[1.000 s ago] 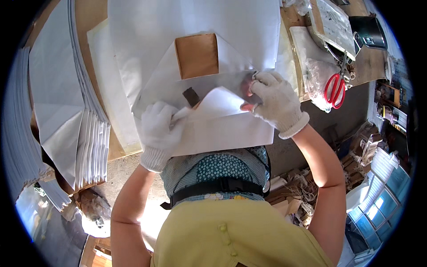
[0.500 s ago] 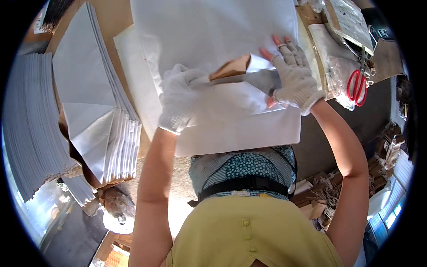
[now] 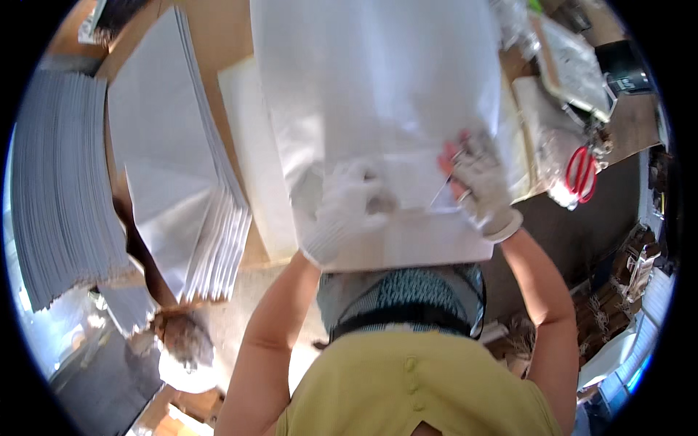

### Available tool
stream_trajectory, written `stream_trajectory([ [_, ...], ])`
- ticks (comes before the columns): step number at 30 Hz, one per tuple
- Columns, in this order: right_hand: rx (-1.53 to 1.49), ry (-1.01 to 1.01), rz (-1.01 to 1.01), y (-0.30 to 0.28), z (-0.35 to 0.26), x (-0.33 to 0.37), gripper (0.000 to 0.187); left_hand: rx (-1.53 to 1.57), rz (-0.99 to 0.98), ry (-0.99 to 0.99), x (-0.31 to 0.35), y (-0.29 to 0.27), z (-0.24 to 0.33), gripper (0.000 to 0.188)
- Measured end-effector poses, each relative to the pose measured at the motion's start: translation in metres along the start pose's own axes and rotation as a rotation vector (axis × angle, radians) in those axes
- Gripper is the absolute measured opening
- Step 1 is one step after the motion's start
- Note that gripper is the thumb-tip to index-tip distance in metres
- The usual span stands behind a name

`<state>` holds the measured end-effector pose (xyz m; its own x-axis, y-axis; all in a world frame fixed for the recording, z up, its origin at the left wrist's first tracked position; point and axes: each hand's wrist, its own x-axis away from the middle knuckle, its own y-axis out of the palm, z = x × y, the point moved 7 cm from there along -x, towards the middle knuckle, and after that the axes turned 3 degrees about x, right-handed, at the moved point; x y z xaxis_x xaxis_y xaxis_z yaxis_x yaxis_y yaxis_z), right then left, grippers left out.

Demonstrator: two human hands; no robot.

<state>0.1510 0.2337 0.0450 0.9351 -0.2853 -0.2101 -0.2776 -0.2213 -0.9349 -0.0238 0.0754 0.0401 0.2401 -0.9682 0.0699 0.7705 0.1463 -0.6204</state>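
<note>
Both hands have moved closer to the near edge of the white paper (image 3: 407,80), and the brown-lined opening that showed between them half a second ago is now out of sight. The white paper lies beneath both grips, running far out beyond them over the tabletop (image 3: 231,43), with its near edge just on the wearer's side of them.

If the left grip (image 3: 352,203) drags while pressing, the paper could wrinkle or skew, since the surface looks smooth and bulges beyond the fingers. A light touch from the right grip (image 3: 476,182) might let the folded layers spring up or slide out of line. Stiff edges could also catch the bare fingertips (image 3: 445,161).

Gloved and motion-blurred, the left grip looks curled, palm toward the paper; whether it pinches anything I cannot tell. The right grip is loosely spread, its fingers pointing away and inward, apparently holding nothing. Both forearms reach up from the wearer's sides, elbows bent outward. Red-handled scissors (image 3: 582,174) sit well right of the right grip.
</note>
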Motion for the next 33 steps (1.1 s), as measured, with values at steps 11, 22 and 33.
stream_trajectory([
  [11, -0.070, 0.078, 0.001, 0.044, -0.057, -0.037, 0.055, -0.499, 0.469, 0.015, 0.006, 0.007, 0.008, 0.040],
  [22, -0.009, -0.026, 0.130, 0.016, 0.003, 0.004, 0.040, -0.256, 0.524, 0.128, 0.041, -0.024, -0.028, 0.043],
  [33, 0.023, 0.474, -0.223, -0.022, 0.017, 0.027, 0.098, 0.458, 0.418, -0.458, 0.110, -0.012, -0.080, 0.034],
])
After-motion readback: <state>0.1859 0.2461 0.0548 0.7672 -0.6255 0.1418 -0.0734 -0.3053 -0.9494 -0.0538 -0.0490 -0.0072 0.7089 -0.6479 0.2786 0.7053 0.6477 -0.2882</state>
